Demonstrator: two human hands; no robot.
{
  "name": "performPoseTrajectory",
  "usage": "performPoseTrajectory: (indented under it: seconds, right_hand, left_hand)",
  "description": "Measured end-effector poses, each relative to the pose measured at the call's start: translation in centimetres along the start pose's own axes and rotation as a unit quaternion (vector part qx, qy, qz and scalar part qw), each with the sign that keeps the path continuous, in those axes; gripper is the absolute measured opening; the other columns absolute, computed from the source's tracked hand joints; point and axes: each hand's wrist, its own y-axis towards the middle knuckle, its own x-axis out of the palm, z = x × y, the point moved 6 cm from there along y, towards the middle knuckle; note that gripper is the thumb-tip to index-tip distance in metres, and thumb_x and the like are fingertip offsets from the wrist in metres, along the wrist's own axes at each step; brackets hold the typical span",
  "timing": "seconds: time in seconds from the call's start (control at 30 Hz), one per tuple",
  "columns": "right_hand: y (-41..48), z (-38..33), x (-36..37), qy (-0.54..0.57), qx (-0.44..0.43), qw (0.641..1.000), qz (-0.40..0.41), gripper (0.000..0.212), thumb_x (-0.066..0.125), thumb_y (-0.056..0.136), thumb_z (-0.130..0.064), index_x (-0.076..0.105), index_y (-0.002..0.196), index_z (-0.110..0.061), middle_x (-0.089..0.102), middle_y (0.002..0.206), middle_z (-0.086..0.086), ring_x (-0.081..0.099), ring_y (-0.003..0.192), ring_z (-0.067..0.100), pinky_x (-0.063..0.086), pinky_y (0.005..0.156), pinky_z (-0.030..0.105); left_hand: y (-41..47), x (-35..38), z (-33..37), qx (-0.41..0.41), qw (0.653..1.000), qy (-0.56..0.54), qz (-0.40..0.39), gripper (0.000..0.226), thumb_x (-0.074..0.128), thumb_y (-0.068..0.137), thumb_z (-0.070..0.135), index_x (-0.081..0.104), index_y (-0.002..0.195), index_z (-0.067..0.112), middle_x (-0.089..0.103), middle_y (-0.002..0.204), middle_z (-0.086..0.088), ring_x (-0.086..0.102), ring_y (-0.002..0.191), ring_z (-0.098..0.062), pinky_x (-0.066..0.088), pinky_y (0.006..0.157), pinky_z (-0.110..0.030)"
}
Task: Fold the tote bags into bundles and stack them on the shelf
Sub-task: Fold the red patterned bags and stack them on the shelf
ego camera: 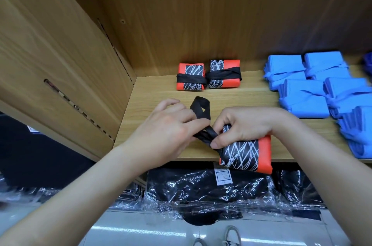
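A folded orange tote bag [246, 154] with a black panel of white scribbled lines lies at the front edge of the wooden shelf [231, 98]. My right hand [247, 126] grips its left end, thumb and fingers curled round the fabric. My left hand [167, 126] holds the bag's black strap [201, 109], which loops up past its fingers. Two finished orange bundles [209, 75], each tied with a black strap, sit side by side at the back of the shelf.
Several blue folded bundles [314, 86] are stacked on the shelf's right side. A wooden side panel [60, 64] closes the left. Below the shelf lie black goods in clear plastic wrap [201, 189], one with a white label. Shoes show on the grey floor.
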Motion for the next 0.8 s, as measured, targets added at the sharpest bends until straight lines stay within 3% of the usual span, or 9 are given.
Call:
performPoseTrajectory:
  seconds: [0.07, 0.17, 0.23, 0.33, 0.47, 0.57, 0.67, 0.73, 0.8]
  right_hand:
    - [-0.1, 0.1, 0.1, 0.034, -0.003, 0.999, -0.014, 0.029, 0.069, 0.088, -0.031, 0.07, 0.084, -0.002, 0.065, 0.075, 0.011, 0.055, 0.069, 0.016, 0.043, 0.071, 0.032]
    - [-0.4, 0.1, 0.4, 0.082, -0.019, 0.996, -0.043, 0.02, 0.068, 0.088, -0.025, 0.074, 0.082, -0.008, 0.069, 0.077, 0.007, 0.058, 0.071, 0.016, 0.046, 0.074, 0.031]
    - [-0.3, 0.3, 0.6, 0.095, -0.024, 0.993, -0.061, 0.015, 0.068, 0.089, -0.025, 0.074, 0.08, -0.013, 0.069, 0.076, 0.002, 0.059, 0.071, 0.013, 0.046, 0.074, 0.027]
    - [-0.2, 0.3, 0.6, 0.098, -0.044, 0.992, -0.067, 0.015, 0.07, 0.086, -0.026, 0.073, 0.075, -0.016, 0.066, 0.071, -0.005, 0.055, 0.068, 0.007, 0.043, 0.071, 0.02]
    - [-0.2, 0.1, 0.8, 0.099, -0.049, 0.99, -0.089, 0.011, 0.072, 0.085, -0.028, 0.074, 0.074, -0.028, 0.064, 0.071, -0.012, 0.054, 0.069, 0.002, 0.041, 0.074, 0.018]
    - [-0.1, 0.3, 0.0, 0.046, -0.046, 0.998, -0.006, 0.027, 0.08, 0.073, -0.042, 0.072, 0.089, -0.022, 0.059, 0.071, -0.019, 0.053, 0.07, -0.003, 0.037, 0.074, 0.021]
    - [-0.8, -0.4, -1.1, -0.014, -0.027, 0.994, 0.109, 0.053, 0.083, 0.059, -0.048, 0.063, 0.107, -0.034, 0.055, 0.072, -0.021, 0.05, 0.067, -0.007, 0.035, 0.062, 0.015]
    - [-1.7, -1.9, -1.3, -0.139, -0.026, 0.974, 0.179, 0.063, 0.084, 0.059, -0.052, 0.05, 0.112, -0.041, 0.052, 0.08, -0.016, 0.05, 0.075, -0.002, 0.04, 0.067, 0.023]
    - [-2.3, -3.3, -0.8, -0.342, 0.002, 0.912, 0.226, 0.066, 0.075, 0.068, -0.059, 0.037, 0.119, -0.045, 0.051, 0.096, -0.013, 0.053, 0.089, 0.014, 0.043, 0.076, 0.033]
  left_hand:
    - [0.0, 0.0, 0.2, 0.004, 1.0, 0.022, 0.02, 0.043, 0.075, 0.077, 0.016, 0.063, 0.118, 0.019, 0.054, 0.093, -0.002, 0.052, 0.088, -0.026, 0.036, 0.091, -0.041]
    - [-0.3, -0.8, 0.8, 0.027, 0.992, 0.066, 0.104, 0.023, 0.065, 0.087, 0.011, 0.065, 0.108, 0.019, 0.043, 0.099, -0.004, 0.047, 0.091, -0.026, 0.037, 0.088, -0.04]
    - [-0.3, -1.6, 1.1, 0.059, 0.987, 0.058, 0.139, 0.017, 0.062, 0.091, 0.01, 0.067, 0.105, 0.017, 0.053, 0.108, -0.007, 0.052, 0.102, -0.028, 0.038, 0.096, -0.042]
    - [0.3, -1.8, 2.0, 0.14, 0.984, 0.038, 0.107, 0.016, 0.053, 0.096, 0.008, 0.065, 0.107, 0.012, 0.067, 0.11, -0.01, 0.061, 0.112, -0.028, 0.039, 0.107, -0.045]
    - [0.6, -0.2, 2.2, 0.157, 0.986, -0.015, 0.05, 0.027, 0.046, 0.094, -0.001, 0.065, 0.112, 0.006, 0.062, 0.081, -0.009, 0.063, 0.08, -0.028, 0.047, 0.1, -0.048]
    - [0.3, 0.7, 1.3, 0.089, 0.989, -0.12, -0.015, 0.023, 0.048, 0.093, 0.016, 0.063, 0.11, 0.013, 0.062, 0.075, -0.003, 0.061, 0.069, -0.025, 0.056, 0.068, -0.035]
    - [0.0, 1.4, 0.3, -0.035, 0.972, -0.22, -0.072, 0.038, 0.041, 0.097, 0.041, 0.067, 0.094, 0.015, 0.069, 0.076, 0.002, 0.064, 0.067, -0.017, 0.049, 0.059, -0.026]
    - [-0.3, 2.3, -0.8, -0.157, 0.929, -0.319, -0.104, 0.038, 0.043, 0.1, 0.04, 0.064, 0.08, 0.015, 0.063, 0.061, 0.011, 0.055, 0.055, -0.004, 0.039, 0.055, -0.023]
    - [-0.6, 2.8, -1.7, -0.285, 0.838, -0.455, -0.103, 0.038, 0.042, 0.103, 0.03, 0.055, 0.069, 0.017, 0.049, 0.045, 0.014, 0.043, 0.044, 0.0, 0.037, 0.056, -0.022]
